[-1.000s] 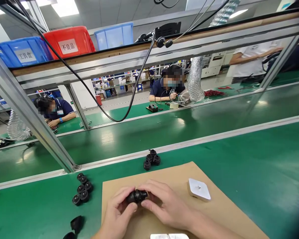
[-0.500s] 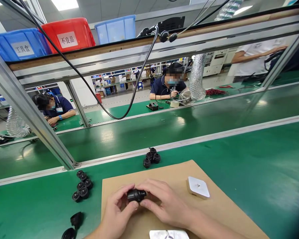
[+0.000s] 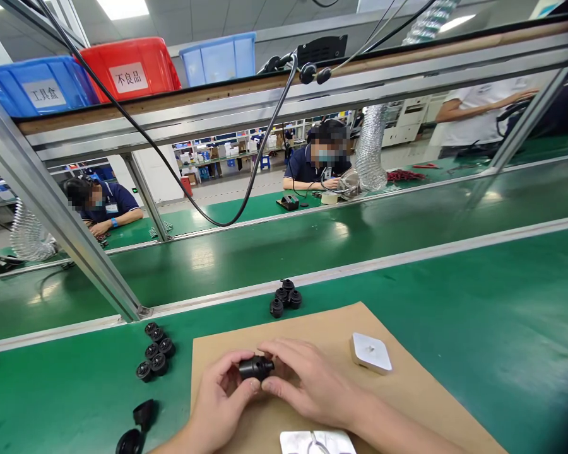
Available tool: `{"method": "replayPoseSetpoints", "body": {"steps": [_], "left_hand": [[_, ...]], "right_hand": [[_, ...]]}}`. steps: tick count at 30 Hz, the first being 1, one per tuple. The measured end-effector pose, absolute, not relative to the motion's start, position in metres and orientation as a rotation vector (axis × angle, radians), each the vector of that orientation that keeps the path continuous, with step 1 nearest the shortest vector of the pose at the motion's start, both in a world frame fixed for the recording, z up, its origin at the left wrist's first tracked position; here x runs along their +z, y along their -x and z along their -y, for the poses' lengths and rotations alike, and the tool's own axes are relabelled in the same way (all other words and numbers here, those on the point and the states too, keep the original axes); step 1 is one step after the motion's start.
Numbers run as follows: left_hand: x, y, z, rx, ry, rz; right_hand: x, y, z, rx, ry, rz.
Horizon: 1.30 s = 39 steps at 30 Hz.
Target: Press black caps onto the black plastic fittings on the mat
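Observation:
A black plastic cylinder-shaped part [image 3: 254, 368] with a narrower stepped right end lies on its side between my hands, above the brown board [image 3: 227, 345]. My left hand [image 3: 221, 396] grips its wide end between thumb and fingers. At the narrow end, the thumb and fingers of my right hand [image 3: 307, 381] close around the part from the right. To the right of my hands sits a square fixture [image 3: 371, 353] with a white top and a small peg. A second white fixture [image 3: 316, 442] with a curved groove is cut off by the bottom edge.
Several black round parts [image 3: 156, 353] stand left of the board, with more black caps [image 3: 144, 413] nearer me. Another black cluster [image 3: 286, 297] sits behind the board. A metal post [image 3: 76, 183] and hanging cable [image 3: 227, 223] are ahead; co-workers [image 3: 318, 157] sit across the green bench.
The black part has turned slightly in my fingers, and a small hole now shows on its side. Otherwise the view has only shifted a little.

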State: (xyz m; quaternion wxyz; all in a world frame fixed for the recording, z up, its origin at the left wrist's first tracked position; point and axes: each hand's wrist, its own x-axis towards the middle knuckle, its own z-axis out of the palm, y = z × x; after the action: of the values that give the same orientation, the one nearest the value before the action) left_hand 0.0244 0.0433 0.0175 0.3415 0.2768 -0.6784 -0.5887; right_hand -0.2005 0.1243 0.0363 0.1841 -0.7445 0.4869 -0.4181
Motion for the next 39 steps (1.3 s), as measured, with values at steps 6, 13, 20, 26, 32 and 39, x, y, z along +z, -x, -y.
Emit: {"method": "replayPoseSetpoints", "body": {"steps": [6,13,20,26,32,39], "left_hand": [[0.013,-0.027,-0.039,-1.586,-0.743,1.679],[0.015,-0.025,-0.039,-1.535,-0.707,1.763],[0.023,-0.025,-0.043,-1.303,-0.619,1.990],[0.016,-0.029,-0.041,-1.315,-0.727,1.892],[0.011,-0.032,-0.043,-1.274,-0.767,1.907],[0.014,-0.031,-0.043,-1.306,-0.782,1.916]], "right_hand": [[0.037,0.208,-0.123,-1.045,2.506,-1.336],[0.030,0.202,-0.122,-1.143,2.175,-1.356],[0.040,0.196,-0.128,-1.034,2.080,-1.476],[0.042,0.191,-0.128,-1.067,1.794,-1.468],[0.039,0.193,-0.125,-1.087,1.805,-1.479],[0.037,0.193,-0.124,-1.109,1.793,-1.441]]}}
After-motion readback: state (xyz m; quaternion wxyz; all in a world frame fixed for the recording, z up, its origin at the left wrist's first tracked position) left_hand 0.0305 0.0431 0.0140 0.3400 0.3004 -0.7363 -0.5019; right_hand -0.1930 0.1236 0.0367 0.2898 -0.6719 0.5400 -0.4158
